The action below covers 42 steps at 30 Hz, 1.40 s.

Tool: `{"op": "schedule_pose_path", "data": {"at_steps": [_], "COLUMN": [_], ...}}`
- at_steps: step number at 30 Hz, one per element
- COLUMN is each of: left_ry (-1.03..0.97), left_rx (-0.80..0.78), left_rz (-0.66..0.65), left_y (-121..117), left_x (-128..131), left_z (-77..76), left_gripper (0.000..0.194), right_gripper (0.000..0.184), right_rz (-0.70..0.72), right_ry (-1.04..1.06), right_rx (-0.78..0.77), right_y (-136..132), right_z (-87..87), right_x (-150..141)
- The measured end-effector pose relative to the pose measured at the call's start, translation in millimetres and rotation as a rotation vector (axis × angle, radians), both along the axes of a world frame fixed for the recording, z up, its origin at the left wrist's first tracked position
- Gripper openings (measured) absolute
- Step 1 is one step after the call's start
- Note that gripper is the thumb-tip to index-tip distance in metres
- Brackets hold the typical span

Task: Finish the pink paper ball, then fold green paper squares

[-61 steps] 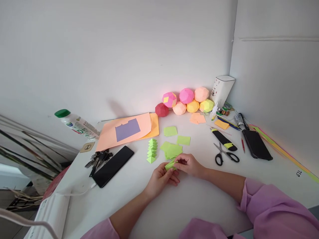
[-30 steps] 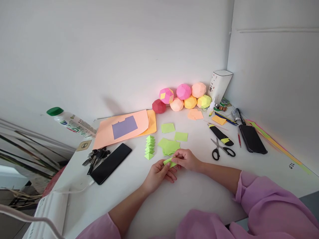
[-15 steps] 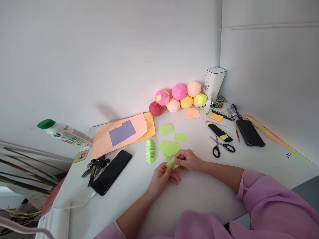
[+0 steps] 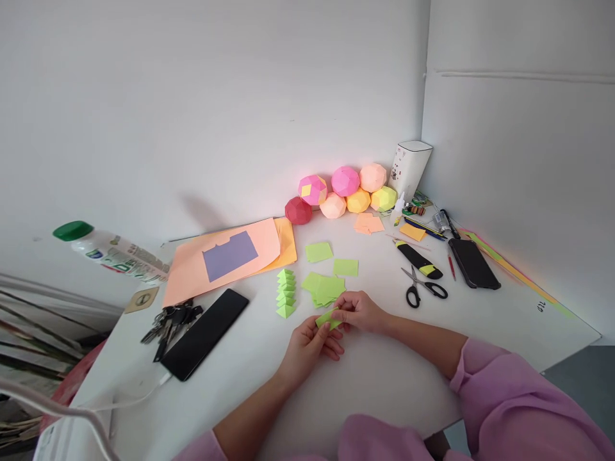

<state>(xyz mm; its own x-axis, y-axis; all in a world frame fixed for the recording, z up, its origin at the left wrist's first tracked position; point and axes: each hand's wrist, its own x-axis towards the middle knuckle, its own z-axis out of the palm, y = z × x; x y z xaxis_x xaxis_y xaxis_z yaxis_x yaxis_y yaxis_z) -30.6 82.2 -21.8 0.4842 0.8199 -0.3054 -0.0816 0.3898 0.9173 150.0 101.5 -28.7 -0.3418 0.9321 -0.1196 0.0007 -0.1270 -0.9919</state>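
Observation:
Between my two hands is a small green piece of paper (image 4: pixel 327 318), which looks folded into a narrow strip. My left hand (image 4: pixel 310 344) is closed on its left end, thumb on top. The fingers of my right hand (image 4: pixel 359 312) pinch its right end. Just beyond my hands lies a loose pile of green paper pieces (image 4: pixel 327 289). Two single green rectangles, one farther back (image 4: pixel 319 251) and one to the right (image 4: pixel 346 267), lie behind the pile. To the left stands a row of folded green paper units (image 4: pixel 286 294), nested in one another.
Faceted paper balls (image 4: pixel 345 182) are stacked against the wall. Scissors (image 4: pixel 425 287), a utility knife (image 4: pixel 419 258) and a black phone (image 4: pixel 474 264) lie at right. At left are a dark phone (image 4: pixel 205 334), keys (image 4: pixel 170 325), coloured sheets (image 4: pixel 187 272) and a bottle (image 4: pixel 115 253).
The view has shifted, so objects on the table sit farther left. Both hands keep their grip on the green paper, and their pose is nearly the same.

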Motion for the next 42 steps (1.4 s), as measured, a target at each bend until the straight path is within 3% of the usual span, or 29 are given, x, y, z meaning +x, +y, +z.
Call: {"op": "schedule_pose_path", "data": {"at_steps": [4,12,18,29,39,42], "left_ry": [0.016,-0.023,-0.096,-0.085,-0.042,0.092], "left_rx": [0.008,-0.002,-0.039,-0.034,0.033,0.17], "left_rz": [0.005,-0.015,-0.032,-0.043,-0.026,-0.046], "left_y": [-1,0,5,10,7,9], "left_x": [0,0,-1,1,6,-8], "left_z": [-0.8,-2.2,-4.2,4.6,1.2,6.4], "left_gripper": [0.043,0.042,0.041,0.035,0.04,0.048], "right_gripper": [0.034,0.027,0.027,0.031,0.031,0.034], "right_rz": [-0.001,0.016,0.001,-0.001,-0.001,-0.028], "right_ry": [-0.026,-0.04,-0.062,-0.137,-0.164,-0.136], "right_rx": [-0.013,0.028,0.028,0.073,0.143,0.107], "right_y": [-1,2,1,2,5,6], "right_z": [5.8,-3.9,2.0,0.0,1.4,2.4], "right_x": [-1,1,-1,2,1,0]}}
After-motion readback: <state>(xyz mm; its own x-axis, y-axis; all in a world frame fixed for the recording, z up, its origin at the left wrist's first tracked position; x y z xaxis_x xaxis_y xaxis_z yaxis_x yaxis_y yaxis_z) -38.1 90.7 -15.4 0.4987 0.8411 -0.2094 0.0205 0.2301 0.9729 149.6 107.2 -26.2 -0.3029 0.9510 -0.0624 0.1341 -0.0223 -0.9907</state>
